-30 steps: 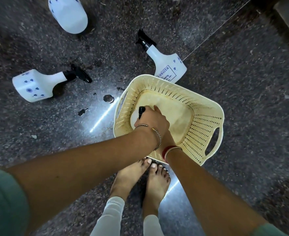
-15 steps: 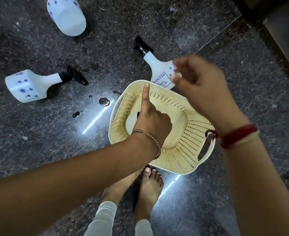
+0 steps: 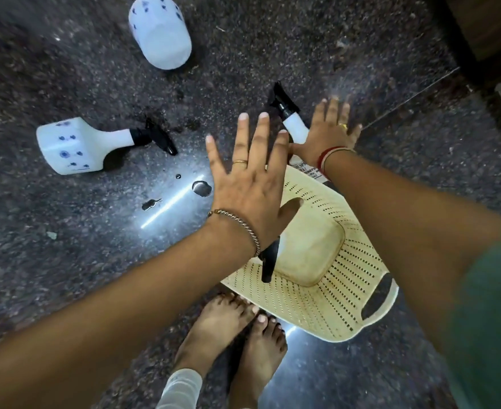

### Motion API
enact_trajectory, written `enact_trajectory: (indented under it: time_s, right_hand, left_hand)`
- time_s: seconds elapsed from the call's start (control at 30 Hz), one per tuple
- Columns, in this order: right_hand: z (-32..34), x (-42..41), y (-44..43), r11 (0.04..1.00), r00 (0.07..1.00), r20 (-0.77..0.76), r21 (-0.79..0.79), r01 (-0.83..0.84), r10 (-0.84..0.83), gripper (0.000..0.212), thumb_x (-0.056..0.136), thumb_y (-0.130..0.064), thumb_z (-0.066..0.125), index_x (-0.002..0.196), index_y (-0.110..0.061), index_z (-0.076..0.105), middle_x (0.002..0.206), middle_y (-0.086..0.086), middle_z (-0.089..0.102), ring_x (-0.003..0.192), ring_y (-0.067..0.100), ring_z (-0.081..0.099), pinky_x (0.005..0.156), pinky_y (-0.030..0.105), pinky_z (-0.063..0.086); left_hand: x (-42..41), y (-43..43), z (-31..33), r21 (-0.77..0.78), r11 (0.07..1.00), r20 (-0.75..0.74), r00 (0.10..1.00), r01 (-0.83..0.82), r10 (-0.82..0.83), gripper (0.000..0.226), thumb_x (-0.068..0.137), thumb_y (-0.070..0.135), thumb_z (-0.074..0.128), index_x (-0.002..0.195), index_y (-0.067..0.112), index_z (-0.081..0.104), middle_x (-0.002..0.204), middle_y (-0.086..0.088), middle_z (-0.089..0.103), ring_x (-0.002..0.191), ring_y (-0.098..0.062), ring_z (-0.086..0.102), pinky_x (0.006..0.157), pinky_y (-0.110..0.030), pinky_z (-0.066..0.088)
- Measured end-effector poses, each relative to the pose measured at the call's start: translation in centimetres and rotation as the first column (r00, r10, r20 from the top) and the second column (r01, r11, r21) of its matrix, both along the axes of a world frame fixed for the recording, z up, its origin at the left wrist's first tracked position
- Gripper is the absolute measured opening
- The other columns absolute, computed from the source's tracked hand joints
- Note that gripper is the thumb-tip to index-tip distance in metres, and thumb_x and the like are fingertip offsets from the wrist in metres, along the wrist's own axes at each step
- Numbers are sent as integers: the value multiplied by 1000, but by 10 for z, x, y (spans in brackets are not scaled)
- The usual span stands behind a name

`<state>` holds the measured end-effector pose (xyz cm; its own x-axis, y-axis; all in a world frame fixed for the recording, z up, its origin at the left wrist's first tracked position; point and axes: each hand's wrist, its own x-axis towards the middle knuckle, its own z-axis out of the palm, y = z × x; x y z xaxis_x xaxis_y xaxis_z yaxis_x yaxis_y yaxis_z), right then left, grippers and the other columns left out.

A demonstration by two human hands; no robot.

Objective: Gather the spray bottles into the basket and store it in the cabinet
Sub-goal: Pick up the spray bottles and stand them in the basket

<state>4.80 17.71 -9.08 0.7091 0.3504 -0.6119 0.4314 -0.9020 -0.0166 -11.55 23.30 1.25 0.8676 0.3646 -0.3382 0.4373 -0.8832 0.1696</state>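
Note:
A cream perforated basket (image 3: 340, 293) sits on the dark floor in front of my feet. One spray bottle lies inside it; only its black nozzle (image 3: 269, 261) shows under my left wrist. My left hand (image 3: 247, 184) hovers open above the basket's left rim, fingers spread. My right hand (image 3: 330, 131) reaches past the basket's far rim, fingers spread over a white spray bottle (image 3: 295, 126) lying there. Another white bottle with blue dots (image 3: 75, 146) lies to the left. A third (image 3: 162, 31) lies at the top.
Small dark puddles (image 3: 202, 187) spot the speckled stone floor left of the basket. My bare feet (image 3: 237, 335) stand just below the basket. A brown wooden edge (image 3: 491, 33) rises at the top right corner.
My left hand rose out of the basket and spread open, leaving the bottle inside. My right hand went forward and down onto the bottle beyond the basket. The view shifted left.

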Motion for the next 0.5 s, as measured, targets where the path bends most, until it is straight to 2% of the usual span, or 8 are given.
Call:
enact_trajectory:
  time_s: [0.1, 0.17, 0.23, 0.3, 0.5]
  right_hand:
    - [-8, 3, 9, 993, 991, -75, -54, 103, -107, 91, 83, -57, 59, 149, -11, 17, 161, 13, 3, 146, 40, 1, 112, 65, 14]
    - [-11, 6, 13, 996, 989, -115, -15, 88, -89, 72, 84, -52, 61, 139, -14, 37, 151, 16, 32, 139, 42, 26, 109, 60, 30]
    - [-12, 7, 13, 999, 991, -123, 10, 54, -52, 58, 84, -48, 61, 129, -14, 47, 137, 13, 50, 129, 38, 42, 104, 50, 39]
    - [-11, 4, 9, 999, 994, -108, 21, 33, -30, 53, 85, -46, 61, 126, -15, 48, 134, 11, 53, 127, 37, 44, 101, 49, 40]
    - [13, -13, -10, 990, 998, 22, 129, -63, 60, 47, 91, -40, 54, 129, -14, 44, 138, 7, 47, 128, 40, 39, 97, 55, 37]
  left_hand:
    - [-4, -2, -10, -24, 999, -28, 999, -32, 31, 86, 87, 63, 37, 149, 16, 1, 157, -11, -13, 143, -34, -18, 107, -65, -7]
    - [-5, -6, -14, -46, 998, -46, 999, -31, 29, 84, 88, 63, 33, 149, 16, -2, 157, -10, -14, 142, -34, -19, 107, -65, -7]
    - [-7, -14, -17, -65, 998, -57, 998, -12, 8, 84, 88, 64, 29, 149, 16, -4, 157, -10, -15, 142, -34, -20, 108, -65, -7]
    - [-11, -22, -18, -89, 996, -57, 998, 4, -9, 84, 88, 64, 28, 149, 16, -3, 157, -10, -13, 142, -35, -18, 108, -65, -5]
    - [-19, -36, -21, -117, 991, -86, 993, 67, -77, 80, 88, 63, 30, 148, 16, 5, 158, -11, -7, 144, -34, -12, 110, -62, -1]
